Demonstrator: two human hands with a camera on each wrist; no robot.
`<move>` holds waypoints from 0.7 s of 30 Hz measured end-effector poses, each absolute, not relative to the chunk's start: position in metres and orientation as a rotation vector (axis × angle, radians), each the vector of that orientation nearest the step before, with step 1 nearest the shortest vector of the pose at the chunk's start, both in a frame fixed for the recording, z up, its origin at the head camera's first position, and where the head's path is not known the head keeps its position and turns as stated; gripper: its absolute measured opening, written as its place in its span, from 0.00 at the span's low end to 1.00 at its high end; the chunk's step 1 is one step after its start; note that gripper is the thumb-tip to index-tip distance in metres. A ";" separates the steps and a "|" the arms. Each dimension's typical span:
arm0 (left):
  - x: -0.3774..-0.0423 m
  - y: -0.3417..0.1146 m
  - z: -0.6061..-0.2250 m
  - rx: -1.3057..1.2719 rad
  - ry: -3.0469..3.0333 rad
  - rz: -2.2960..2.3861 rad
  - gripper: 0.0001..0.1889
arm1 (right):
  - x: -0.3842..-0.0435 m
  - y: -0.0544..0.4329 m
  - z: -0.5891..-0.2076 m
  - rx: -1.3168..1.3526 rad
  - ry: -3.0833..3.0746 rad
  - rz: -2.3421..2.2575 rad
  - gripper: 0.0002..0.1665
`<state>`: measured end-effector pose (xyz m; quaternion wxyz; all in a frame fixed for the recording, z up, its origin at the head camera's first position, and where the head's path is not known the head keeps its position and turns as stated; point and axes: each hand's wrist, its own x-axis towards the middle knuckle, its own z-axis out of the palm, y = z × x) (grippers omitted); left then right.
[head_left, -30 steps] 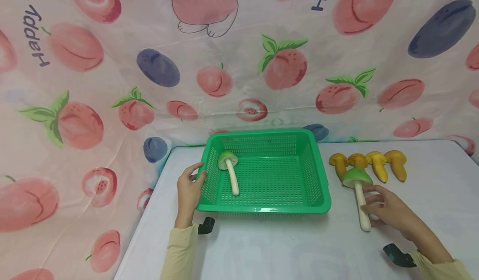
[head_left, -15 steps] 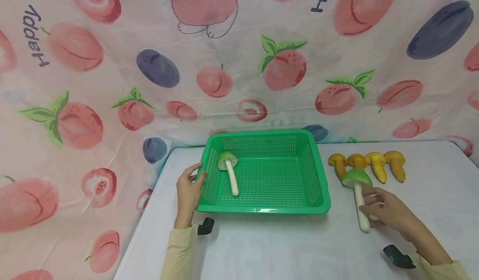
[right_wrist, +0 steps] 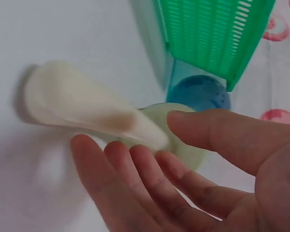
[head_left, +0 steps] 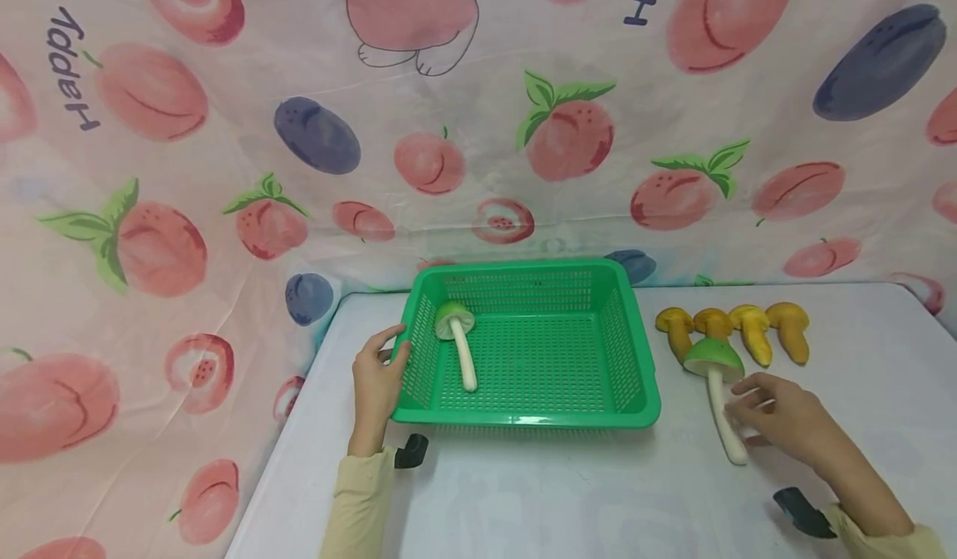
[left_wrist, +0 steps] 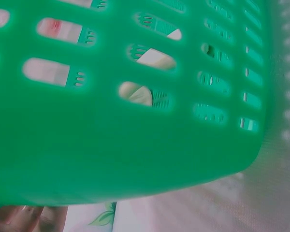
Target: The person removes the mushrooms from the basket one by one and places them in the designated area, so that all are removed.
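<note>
My left hand (head_left: 380,380) grips the left rim of a green plastic basket (head_left: 527,419); its fingers (left_wrist: 19,218) show below the rim in the left wrist view. Inside the basket, near its left wall, lies a toy mushroom (head_left: 463,355) with a green cap and white stem. A second green-capped mushroom (head_left: 723,409) lies on the table to the basket's right, its cap overlapping the yellow mushrooms (head_left: 757,339) in the head view. My right hand (head_left: 785,418) is beside this stem, thumb and fingers spread apart around it without pinching, as the right wrist view (right_wrist: 198,169) shows.
Several yellow mushrooms stand in a row at the back right of the white table (head_left: 568,492). A fruit-print cloth (head_left: 463,127) hangs behind and along the left side. Black wrist mounts (head_left: 803,512) stick out by both sleeves.
My right hand's fingers have loosened from the mushroom's stem and drawn slightly right. The stem's lower end has shifted a little right. The left hand and basket stay put.
</note>
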<state>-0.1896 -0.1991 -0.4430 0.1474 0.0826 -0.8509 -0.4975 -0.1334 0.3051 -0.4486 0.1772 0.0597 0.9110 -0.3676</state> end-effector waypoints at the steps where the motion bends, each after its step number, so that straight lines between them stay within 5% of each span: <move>1: -0.189 -0.199 -0.443 0.239 -2.447 -1.432 0.16 | -0.133 0.304 -0.446 0.159 2.588 -1.040 0.30; 21: -0.189 -0.199 -0.443 0.233 -2.448 -1.420 0.16 | -0.138 0.270 -0.417 -0.025 2.691 -1.159 0.23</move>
